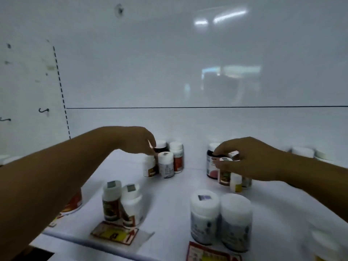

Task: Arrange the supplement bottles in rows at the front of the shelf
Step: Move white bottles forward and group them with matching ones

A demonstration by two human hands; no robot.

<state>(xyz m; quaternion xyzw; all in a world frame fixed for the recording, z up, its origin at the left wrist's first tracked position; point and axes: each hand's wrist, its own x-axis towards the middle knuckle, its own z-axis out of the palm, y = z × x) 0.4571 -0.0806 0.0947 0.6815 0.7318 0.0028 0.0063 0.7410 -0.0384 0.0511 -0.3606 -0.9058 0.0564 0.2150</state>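
Upright white-capped supplement bottles in scattered clusters across white shelf.

Two bottle pairs stand before two rear clusters.

two red-and-yellow price tags sit at the front edge; a hook hangs on the left panel.

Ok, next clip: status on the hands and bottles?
Left hand fingers on rear white-capped bottle. Right hand on back-right bottle cluster. Two pairs already at front. Nothing blocking.
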